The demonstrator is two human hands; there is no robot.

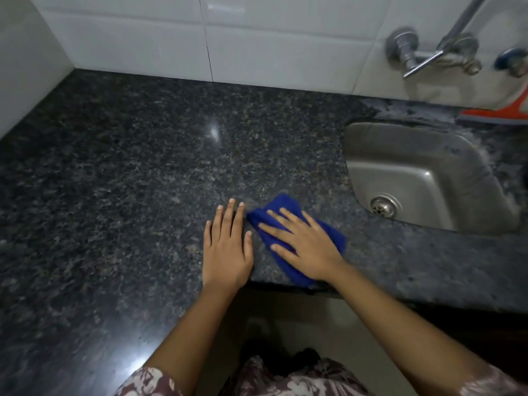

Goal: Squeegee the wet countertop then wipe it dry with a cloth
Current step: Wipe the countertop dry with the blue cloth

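Observation:
A dark speckled granite countertop [128,167] fills most of the view. A folded blue cloth [283,205] lies on it near the front edge, left of the sink. My right hand [303,238] presses flat on the cloth with its fingers spread and straight. Just left of the cloth, my left hand [227,247] rests flat on the bare stone, fingers straight. An orange and white squeegee [497,111] lies on the counter behind the sink at the far right, partly cut off by the frame.
A steel sink [423,172] with a drain is set into the counter on the right. Chrome taps [423,57] stick out of the white tiled wall above it. A white wall closes off the left side. The floor shows below the counter's front edge.

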